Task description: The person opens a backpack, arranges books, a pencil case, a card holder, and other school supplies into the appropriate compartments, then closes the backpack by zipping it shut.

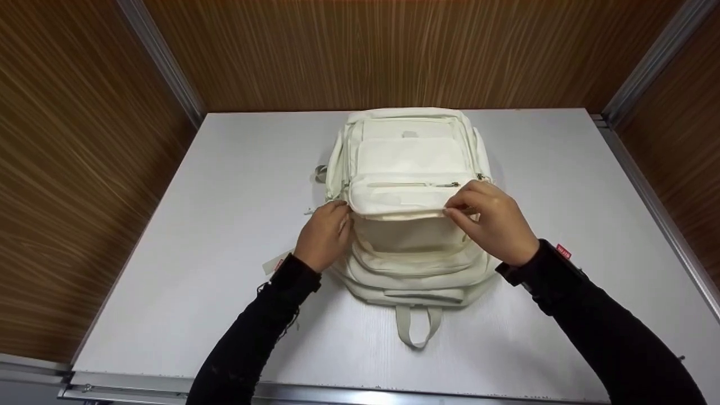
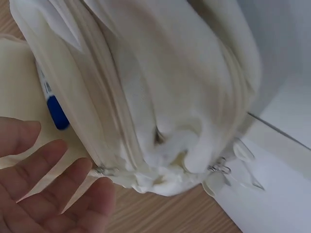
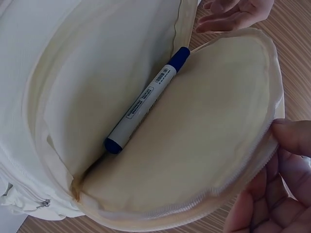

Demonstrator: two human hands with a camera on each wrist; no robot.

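A cream backpack [image 1: 413, 157] lies on the white table with its front pocket unzipped. My right hand [image 1: 495, 219] pinches the zippered edge of the pocket flap [image 3: 223, 107] between thumb and fingers, holding it away from the bag. Inside the pocket, along the fold, lies a white marker pen [image 3: 146, 99] with blue ends; the left wrist view shows one blue end of it. Beside the opposite side of the flap is my left hand [image 1: 323, 236], its fingers loosely extended with nothing gripped in the left wrist view.
The backpack's top loop [image 1: 417, 334] points toward the table's near edge. A strap end with a tag [image 1: 277, 263] sticks out on the left. Wood-grain panels [image 1: 371, 53] with metal rails enclose the table [image 1: 225, 185] at the back and both sides.
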